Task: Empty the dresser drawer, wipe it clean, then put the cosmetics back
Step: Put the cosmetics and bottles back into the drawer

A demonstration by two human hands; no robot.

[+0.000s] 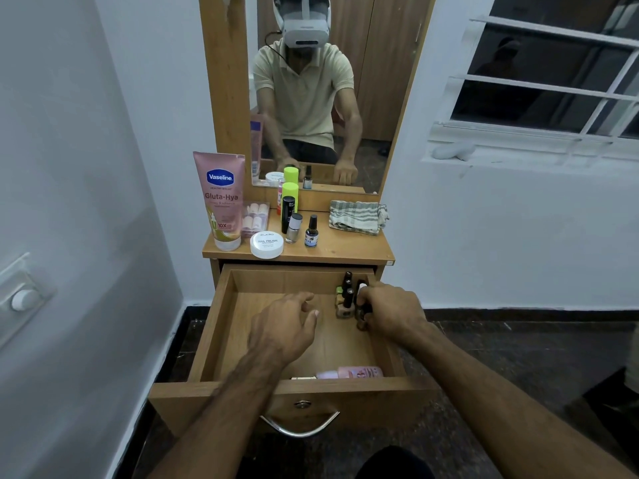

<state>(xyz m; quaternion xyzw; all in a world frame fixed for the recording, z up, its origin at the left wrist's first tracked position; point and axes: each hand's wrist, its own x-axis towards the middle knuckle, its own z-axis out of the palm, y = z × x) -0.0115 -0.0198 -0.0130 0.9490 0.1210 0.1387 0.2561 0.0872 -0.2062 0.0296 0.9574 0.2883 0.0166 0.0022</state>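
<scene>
While several cosmetics already stand on the dresser top (345, 250), the drawer (221, 326) is open and holds nail polish bottles (345, 299) plus a pink bottle (359, 372) at its front. Right hand (392, 311) grips small bottles; left hand (283, 326) hovers, fingers loosely curled, empty. Judged: emptying unfinished, folded cloth (358, 217) unused, wiping and restocking outstanding.

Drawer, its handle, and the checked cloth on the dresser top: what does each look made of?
Drawer: wood-look board, probably laminate, with a smooth matte printed grain. Handle: metal, a bright polished curved bar that reflects light. Checked cloth: woven fabric, likely cotton, soft and folded, matte with grey-green and cream stripes.
</scene>
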